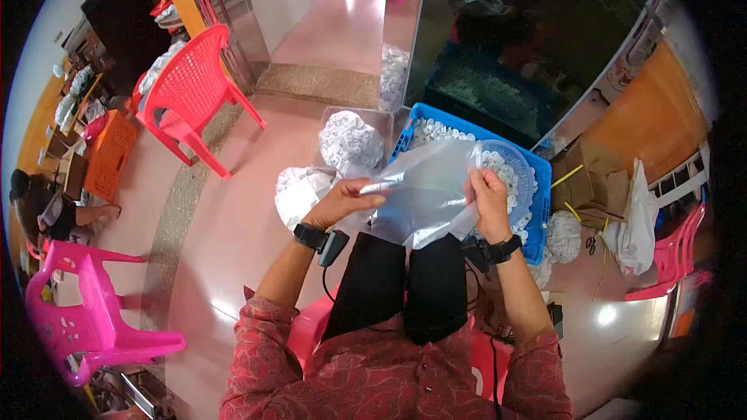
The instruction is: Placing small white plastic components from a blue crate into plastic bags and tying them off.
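Observation:
A clear plastic bag (426,187) is spread between my two hands above my knees. My left hand (344,202) has hold of its left side, with the thumb on top and some fingers hidden behind the film. At the bag's right edge, my right hand (490,196) pinches the film between thumb and bent fingers. Just beyond, a blue crate (537,243) holds many small white round pieces, and a blue round basket (523,157) with more of them sits inside it. The bag covers part of the crate.
A stuffed white bag (302,193) lies left of my knees, near a grey bin (381,120) holding another white bundle (350,140). At left are a red chair (187,93) and a pink chair (85,311). Cardboard (595,183) and scissors (590,244) lie right. Another person (50,210) sits far left.

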Tool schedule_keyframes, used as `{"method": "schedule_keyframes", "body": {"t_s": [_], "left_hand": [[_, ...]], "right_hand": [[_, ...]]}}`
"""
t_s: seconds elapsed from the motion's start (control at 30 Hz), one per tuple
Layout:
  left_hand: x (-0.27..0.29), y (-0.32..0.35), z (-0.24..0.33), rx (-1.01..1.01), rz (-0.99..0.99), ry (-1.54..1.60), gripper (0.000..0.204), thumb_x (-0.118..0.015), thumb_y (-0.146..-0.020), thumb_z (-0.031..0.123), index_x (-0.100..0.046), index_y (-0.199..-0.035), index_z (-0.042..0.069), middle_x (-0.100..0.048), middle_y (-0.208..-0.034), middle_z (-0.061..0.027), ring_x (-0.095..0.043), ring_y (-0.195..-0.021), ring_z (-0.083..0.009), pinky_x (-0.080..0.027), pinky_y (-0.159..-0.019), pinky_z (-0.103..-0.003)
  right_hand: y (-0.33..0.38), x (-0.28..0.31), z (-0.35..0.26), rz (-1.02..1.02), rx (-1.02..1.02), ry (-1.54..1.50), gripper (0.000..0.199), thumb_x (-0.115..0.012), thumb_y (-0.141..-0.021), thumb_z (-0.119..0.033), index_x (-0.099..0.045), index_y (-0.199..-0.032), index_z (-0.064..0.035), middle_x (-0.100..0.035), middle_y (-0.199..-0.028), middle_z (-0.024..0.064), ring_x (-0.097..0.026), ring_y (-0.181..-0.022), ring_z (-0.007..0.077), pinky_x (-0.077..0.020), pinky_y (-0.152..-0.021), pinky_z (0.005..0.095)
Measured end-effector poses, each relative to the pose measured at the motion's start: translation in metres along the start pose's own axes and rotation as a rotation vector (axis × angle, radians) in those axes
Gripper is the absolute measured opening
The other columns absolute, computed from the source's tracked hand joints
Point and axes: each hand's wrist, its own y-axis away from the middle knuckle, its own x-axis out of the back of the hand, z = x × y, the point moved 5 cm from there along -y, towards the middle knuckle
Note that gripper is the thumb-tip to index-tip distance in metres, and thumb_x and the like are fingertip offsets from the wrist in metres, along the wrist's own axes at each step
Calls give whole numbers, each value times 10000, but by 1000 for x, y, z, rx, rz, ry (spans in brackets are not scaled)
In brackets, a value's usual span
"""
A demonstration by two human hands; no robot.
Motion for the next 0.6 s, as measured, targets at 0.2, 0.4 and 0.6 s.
{"method": "schedule_keyframes", "body": {"t_s": [0.2, 0.4, 0.6], "left_hand": [[-62, 6, 26, -201, 163, -385, 222, -638, -929, 213, -714, -1052, 45, -687, -909, -6, -589, -813, -62, -483, -735, -235], [-94, 15, 36, -87, 199, -52, 191, -650, -914, 159, -694, -996, -8, -678, -839, -56, -615, -679, -108, -500, -593, -230], [-104, 19, 27, -134, 275, -149, 177, -752, -814, 81, -594, -743, 46, -624, -715, 4, -545, -610, -50, -437, -528, -203]], "right_hand": [[38, 40, -15, -23, -24, 112, 225, -518, -980, -179, -574, -831, -20, -549, -673, 12, -471, -560, 75, -407, -532, 235], [50, 77, 1, 103, 186, 440, 184, -582, -924, -159, -610, -938, 23, -574, -738, 42, -548, -648, 127, -470, -617, 279], [100, 34, -44, -6, 410, 566, 139, -614, -904, -91, -640, -1007, -1, -648, -822, 18, -600, -722, 79, -485, -639, 227]]}}
